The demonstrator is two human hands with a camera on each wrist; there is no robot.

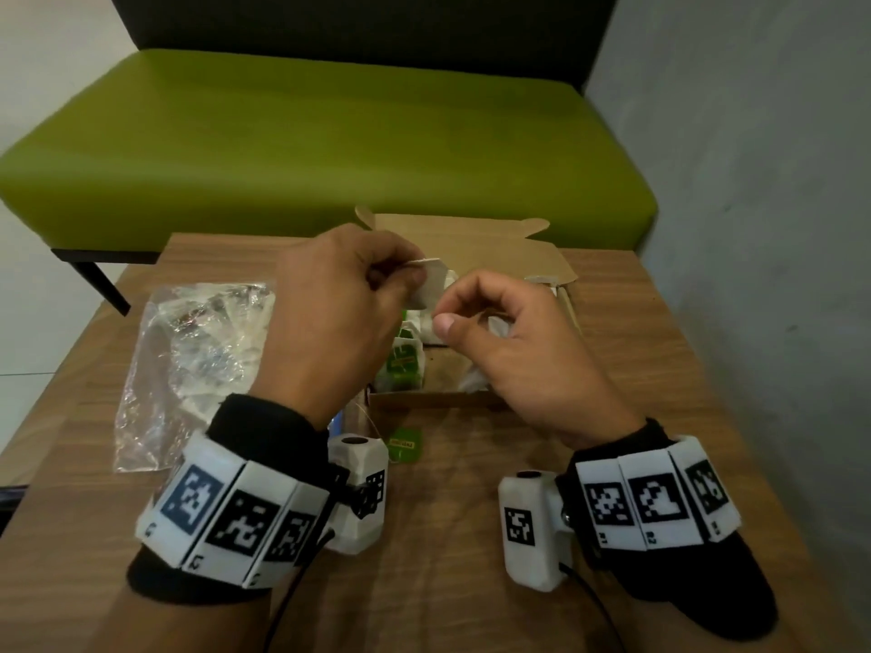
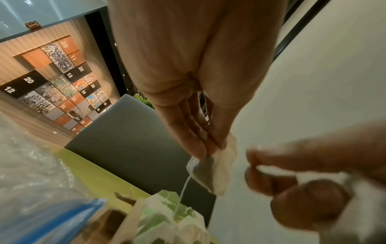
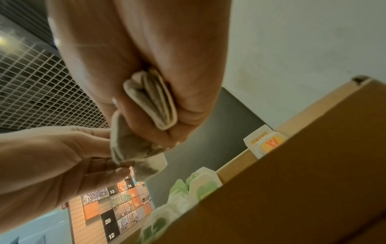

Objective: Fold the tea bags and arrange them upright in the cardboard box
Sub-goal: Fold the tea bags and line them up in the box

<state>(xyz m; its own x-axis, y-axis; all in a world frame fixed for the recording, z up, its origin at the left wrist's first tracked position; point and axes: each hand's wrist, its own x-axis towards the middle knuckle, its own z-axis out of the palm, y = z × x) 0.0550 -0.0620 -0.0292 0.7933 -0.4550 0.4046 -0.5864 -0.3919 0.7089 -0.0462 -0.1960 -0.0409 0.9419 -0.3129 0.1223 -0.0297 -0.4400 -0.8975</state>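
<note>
Behind the wooden table (image 1: pixel 471 534) a green bench (image 1: pixel 330 134) is standing. Above the cardboard box (image 1: pixel 561 266), the left hand (image 1: pixel 330 313) is pinching a tea bag (image 1: pixel 431 287) while the right hand (image 1: pixel 513 341), fingers curled, is pinching its other side, probably for folding it before standing it beside the upright bags (image 1: pixel 405 360).

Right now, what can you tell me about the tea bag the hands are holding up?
The tea bag is a small pouch of thin white paper, with dark tea showing through. It is held in the air above the cardboard box. The left hand pinches its top edge, and the right hand pinches its other side. It looks creased, partly folded. A thin white string hangs down from it.
</note>
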